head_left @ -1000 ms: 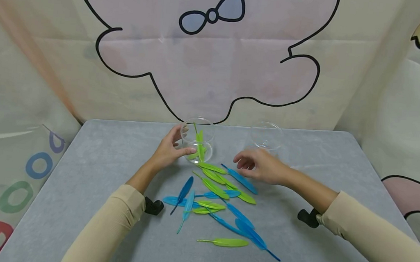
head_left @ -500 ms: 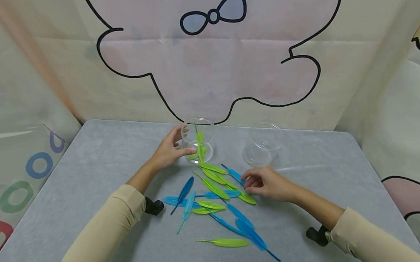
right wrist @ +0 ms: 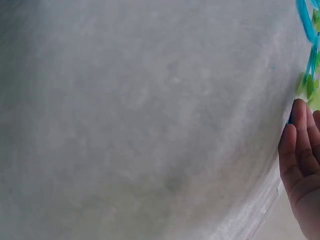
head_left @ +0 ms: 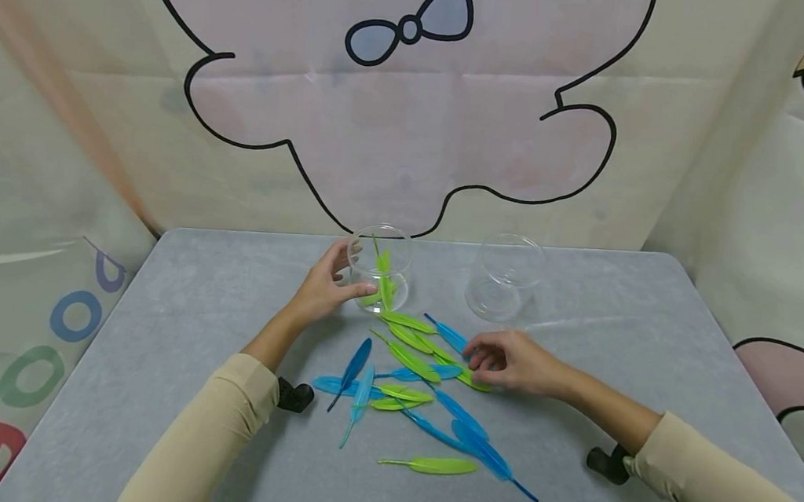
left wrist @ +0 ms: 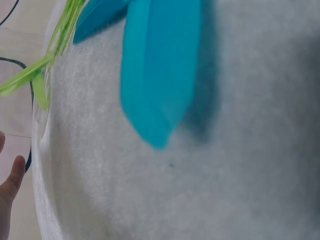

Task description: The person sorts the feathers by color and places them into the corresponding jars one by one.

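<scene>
My left hand (head_left: 328,285) grips the side of a clear plastic cup (head_left: 403,271), its thumb at the front and fingers at the back. Several green feathers (head_left: 384,277) stand inside that cup. Over the right side of the loose pile hovers my right hand (head_left: 517,362), fingers loosely bent, with nothing visible in its grasp. Its fingertips overlap the ends of a blue feather (head_left: 447,332) and a green feather (head_left: 473,380). In the right wrist view the right fingers (right wrist: 300,145) reach toward the feathers at the edge.
A second clear cup (head_left: 501,298) stands at the back right without feathers. Blue and green feathers lie across the middle of the grey table (head_left: 229,285), with one green feather (head_left: 440,465) apart at the front. A printed cloth (head_left: 412,126) hangs behind.
My right hand has come nearer to me, from in front of the right cup to the right end of the feather pile. My left hand keeps its hold on the cup.
</scene>
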Demonstrator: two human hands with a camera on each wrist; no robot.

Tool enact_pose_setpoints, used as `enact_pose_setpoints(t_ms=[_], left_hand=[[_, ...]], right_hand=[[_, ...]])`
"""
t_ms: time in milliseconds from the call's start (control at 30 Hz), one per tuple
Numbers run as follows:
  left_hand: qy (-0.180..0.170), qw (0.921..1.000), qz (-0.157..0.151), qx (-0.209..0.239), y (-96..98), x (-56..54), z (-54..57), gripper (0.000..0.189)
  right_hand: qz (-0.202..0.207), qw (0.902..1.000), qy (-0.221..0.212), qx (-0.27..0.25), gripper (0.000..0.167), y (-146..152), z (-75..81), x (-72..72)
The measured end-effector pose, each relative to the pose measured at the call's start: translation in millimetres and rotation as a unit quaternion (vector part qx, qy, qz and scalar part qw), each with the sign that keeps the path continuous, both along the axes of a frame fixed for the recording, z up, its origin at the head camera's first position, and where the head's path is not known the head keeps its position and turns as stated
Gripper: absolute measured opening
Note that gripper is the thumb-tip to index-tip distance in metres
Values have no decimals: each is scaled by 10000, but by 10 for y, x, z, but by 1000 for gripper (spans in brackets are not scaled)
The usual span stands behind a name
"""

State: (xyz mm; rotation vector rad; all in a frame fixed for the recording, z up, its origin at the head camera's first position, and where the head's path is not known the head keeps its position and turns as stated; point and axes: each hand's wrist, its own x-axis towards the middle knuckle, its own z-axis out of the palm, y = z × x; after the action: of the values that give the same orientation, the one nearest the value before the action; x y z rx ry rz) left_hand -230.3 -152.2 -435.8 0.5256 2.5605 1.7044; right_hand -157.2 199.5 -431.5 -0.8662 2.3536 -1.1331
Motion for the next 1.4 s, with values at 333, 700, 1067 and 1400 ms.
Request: enact_pose_setpoints(t_ms=[333, 700, 1067, 1400], left_hand=[[31, 10000, 29, -42, -10, 5, -9, 86], [0, 10000, 33, -33, -8, 9, -21, 86], [-22, 10000, 51, -56, -6, 5, -24, 83], [-20, 9999, 61, -108, -5, 11, -18, 82]], right_hand=[[-165, 9991, 394, 14, 31, -11, -82, 45], [-143, 9973, 720, 99, 25, -33, -106, 89], [-101, 9964, 816, 199, 25, -37, -97, 98], [-9, 9975, 605, 357, 26, -41, -51, 84]])
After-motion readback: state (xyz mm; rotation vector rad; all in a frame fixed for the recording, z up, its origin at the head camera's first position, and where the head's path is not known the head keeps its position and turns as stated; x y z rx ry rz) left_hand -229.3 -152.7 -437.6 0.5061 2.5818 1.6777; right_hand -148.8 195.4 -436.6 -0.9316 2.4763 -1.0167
